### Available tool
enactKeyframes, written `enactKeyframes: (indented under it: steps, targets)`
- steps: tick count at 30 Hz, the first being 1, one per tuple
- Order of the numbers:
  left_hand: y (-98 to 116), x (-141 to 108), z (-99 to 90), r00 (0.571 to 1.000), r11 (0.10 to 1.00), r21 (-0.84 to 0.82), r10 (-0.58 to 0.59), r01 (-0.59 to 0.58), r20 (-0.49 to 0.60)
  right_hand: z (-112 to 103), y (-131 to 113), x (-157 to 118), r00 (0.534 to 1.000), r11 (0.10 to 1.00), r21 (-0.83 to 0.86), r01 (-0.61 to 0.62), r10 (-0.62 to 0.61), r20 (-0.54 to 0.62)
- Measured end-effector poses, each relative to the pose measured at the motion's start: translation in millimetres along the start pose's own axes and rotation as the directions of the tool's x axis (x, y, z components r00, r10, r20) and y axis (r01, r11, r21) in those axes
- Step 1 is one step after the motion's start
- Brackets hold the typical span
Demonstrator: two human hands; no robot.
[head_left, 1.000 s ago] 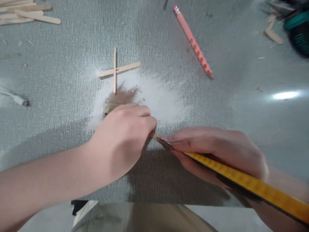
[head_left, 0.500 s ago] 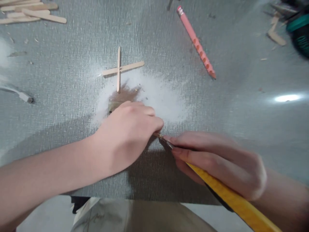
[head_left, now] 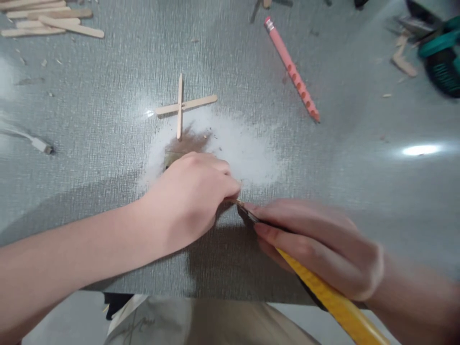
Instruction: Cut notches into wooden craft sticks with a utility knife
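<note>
My left hand [head_left: 190, 191] is closed on a thin wooden craft stick [head_left: 233, 201]; only its end pokes out past the thumb, and my palm hides the rest. In my right hand [head_left: 316, 239] is a yellow utility knife [head_left: 323, 297], its blade pinched low near the fingertips and touching or very near the stick's end. A flat greenish-brown square [head_left: 173, 156] shows partly from under my left hand. Just beyond lie two craft sticks [head_left: 199, 102] set as a cross.
Pale powder [head_left: 247, 148] is spread over the grey tabletop [head_left: 345, 158]. A pink pencil [head_left: 291, 67] lies at the back. Several craft sticks [head_left: 72, 27] are piled back left, above a white cable [head_left: 39, 143]. A teal-handled tool [head_left: 440, 40] and wood scraps [head_left: 402, 60] are back right.
My right hand and the knife have shifted slightly left and down. My left hand stays nearly in place, still gripping the stick. The whole view has moved a little.
</note>
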State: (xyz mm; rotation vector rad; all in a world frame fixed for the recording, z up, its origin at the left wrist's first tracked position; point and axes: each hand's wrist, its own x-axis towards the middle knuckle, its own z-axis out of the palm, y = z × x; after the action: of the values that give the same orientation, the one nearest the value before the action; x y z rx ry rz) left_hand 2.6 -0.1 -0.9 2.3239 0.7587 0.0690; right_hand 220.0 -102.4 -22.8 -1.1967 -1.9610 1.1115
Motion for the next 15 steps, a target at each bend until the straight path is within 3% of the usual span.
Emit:
enactKeyframes:
  steps: [6,10,15]
  targets:
    - [-7,-5,5.6,0.990,0.993,0.022,0.121,-0.119,-0.078,-8,0,8,0.996,0.996,0.018,-0.089,0.089,-0.017]
    - [-9,-5,5.7,0.986,0.989,0.051,0.145,-0.141,-0.076,-12,2,10,0.998,0.989,-0.135,0.058,-0.058,0.009]
    - [-16,-6,5.3,0.969,0.969,0.087,0.237,-0.231,-0.072,-11,5,9,0.985,0.968,-0.205,0.142,-0.158,-0.065]
